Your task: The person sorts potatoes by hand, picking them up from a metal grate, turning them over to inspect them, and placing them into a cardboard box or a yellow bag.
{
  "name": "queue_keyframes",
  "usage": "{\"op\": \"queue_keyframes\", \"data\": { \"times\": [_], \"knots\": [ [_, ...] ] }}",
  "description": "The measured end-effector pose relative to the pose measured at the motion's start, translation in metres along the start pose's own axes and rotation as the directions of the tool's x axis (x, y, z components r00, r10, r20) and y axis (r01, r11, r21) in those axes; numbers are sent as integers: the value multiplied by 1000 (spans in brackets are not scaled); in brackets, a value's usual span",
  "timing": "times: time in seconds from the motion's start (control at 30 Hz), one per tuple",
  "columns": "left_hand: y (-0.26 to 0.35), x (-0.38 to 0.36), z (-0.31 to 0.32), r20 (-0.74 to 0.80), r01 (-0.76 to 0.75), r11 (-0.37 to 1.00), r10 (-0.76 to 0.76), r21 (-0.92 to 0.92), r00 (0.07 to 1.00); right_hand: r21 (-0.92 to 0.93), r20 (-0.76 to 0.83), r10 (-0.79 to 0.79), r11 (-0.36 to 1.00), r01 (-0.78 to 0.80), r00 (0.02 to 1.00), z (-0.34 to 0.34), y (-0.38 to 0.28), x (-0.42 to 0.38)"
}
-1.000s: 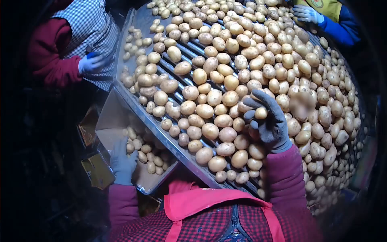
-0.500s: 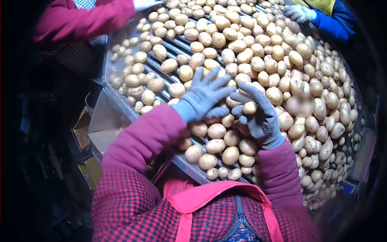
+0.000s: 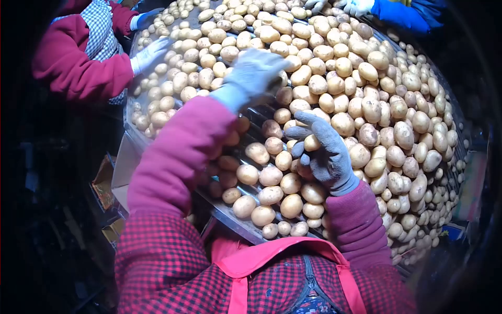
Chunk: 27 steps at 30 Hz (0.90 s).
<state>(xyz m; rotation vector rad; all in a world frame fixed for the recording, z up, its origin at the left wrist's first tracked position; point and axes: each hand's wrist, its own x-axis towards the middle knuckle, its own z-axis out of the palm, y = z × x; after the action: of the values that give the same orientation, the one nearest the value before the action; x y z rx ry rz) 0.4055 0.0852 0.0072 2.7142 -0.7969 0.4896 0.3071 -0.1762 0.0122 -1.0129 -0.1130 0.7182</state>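
Note:
My right hand (image 3: 332, 157), in a grey work glove, is closed around a small potato (image 3: 312, 143) between thumb and fingers, just above the other potatoes. My left hand (image 3: 253, 76), in a lighter glove, reaches farther out over the potatoes, its back toward me. Motion smears its fingers, and whether anything is under them is hidden. Below both hands, many pale potatoes (image 3: 291, 205) of mixed sizes lie on a table of metal bars (image 3: 258, 116).
A dense heap of potatoes (image 3: 402, 135) covers the right side. The table's metal rim (image 3: 238, 224) runs close to my body. At the upper left, a co-worker's gloved hand (image 3: 151, 54) rests by the potatoes; another person's glove (image 3: 356, 6) is at the far edge. Cardboard boxes (image 3: 103, 180) stand at left.
My left hand has moved forward from beside my right hand, uncovering bars and potatoes. My right hand still holds the small potato. The left co-worker's hands have come lower, over the table's edge.

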Motion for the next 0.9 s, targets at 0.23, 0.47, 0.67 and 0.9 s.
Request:
{"op": "queue_keyframes", "data": {
  "times": [0.23, 0.47, 0.67, 0.9],
  "knots": [
    [31, 76, 23, 549, 94, 996, -77, -3, 832, 269, 69, 79, 959, -95, 994, 1, -3, 4],
    [68, 65, 10, 658, 217, 970, -236, 112, 715, 274, -23, 29, 962, -22, 999, 1, -19, -23],
    [76, 56, 54, 561, 390, 900, -428, 195, 708, 30, -251, -200, 976, 214, 947, -25, -79, -68],
    [64, -6, 32, 410, 524, 840, -432, -142, 803, -874, -10, -290, 468, 132, 957, -32, -67, -45]
  ]
}}
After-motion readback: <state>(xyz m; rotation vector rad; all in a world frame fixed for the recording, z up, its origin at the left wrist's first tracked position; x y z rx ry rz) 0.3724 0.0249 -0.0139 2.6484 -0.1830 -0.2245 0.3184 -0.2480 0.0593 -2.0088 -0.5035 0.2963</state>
